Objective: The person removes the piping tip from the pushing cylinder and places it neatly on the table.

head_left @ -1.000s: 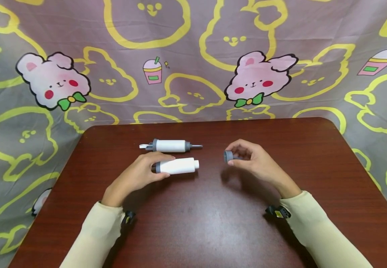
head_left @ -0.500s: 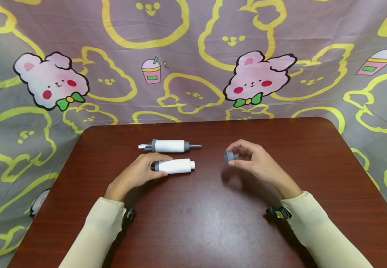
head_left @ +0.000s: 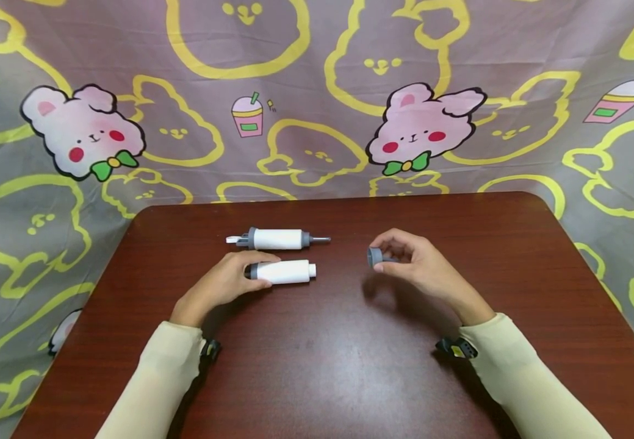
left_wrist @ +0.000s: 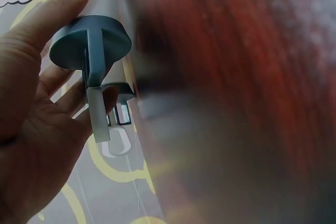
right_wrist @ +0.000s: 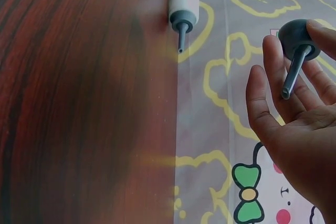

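One short-tipped white tube (head_left: 286, 272), gripped by the left hand (head_left: 218, 280), thumb near its gray end, toward the far left corner of the brown table (head_left: 338, 372). Just beyond, nearer the far edge, one spouted white tube (head_left: 278, 239), its spout toward the right edge. One gray nozzle (head_left: 376, 256), pinched by thumb and fingers of the right hand (head_left: 423, 265), wide mouth toward the left edge.

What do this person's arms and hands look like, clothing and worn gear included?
Both arms wear plain pale cream long sleeves: left sleeve, right sleeve. The left hand and right hand are bare, without gloves. A small black device sits at each wrist: left device, right device, the latter showing a yellow patch.
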{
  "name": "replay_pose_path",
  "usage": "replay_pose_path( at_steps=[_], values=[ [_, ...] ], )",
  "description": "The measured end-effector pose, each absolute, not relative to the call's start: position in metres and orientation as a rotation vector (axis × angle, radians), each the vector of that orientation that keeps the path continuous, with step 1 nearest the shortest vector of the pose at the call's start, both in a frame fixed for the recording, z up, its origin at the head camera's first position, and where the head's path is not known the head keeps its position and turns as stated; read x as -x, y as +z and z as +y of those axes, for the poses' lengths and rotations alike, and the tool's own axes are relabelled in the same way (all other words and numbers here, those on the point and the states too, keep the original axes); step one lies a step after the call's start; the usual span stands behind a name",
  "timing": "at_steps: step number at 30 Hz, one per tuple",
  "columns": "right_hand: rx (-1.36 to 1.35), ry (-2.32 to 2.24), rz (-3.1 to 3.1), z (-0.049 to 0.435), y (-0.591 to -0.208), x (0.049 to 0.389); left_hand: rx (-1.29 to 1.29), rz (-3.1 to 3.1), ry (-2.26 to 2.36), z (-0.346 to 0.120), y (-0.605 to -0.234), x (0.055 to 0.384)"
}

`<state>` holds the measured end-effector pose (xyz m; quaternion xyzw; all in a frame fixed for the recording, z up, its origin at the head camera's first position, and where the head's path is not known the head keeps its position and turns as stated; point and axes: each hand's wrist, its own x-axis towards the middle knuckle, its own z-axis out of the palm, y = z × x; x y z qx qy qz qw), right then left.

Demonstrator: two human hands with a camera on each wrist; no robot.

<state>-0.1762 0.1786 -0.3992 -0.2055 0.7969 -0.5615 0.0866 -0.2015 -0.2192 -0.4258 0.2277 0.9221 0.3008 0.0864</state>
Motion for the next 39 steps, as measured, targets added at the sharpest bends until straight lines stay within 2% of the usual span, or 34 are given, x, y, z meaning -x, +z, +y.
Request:
replay_pose_path(
  at_steps=[39],
  values=[
    [0.64, -1.673, 2.393, 0.1782, -0.4028, 0.1757, -0.651, 2.788, 0.834, -0.219, -0.424, 0.2001]
  ],
)
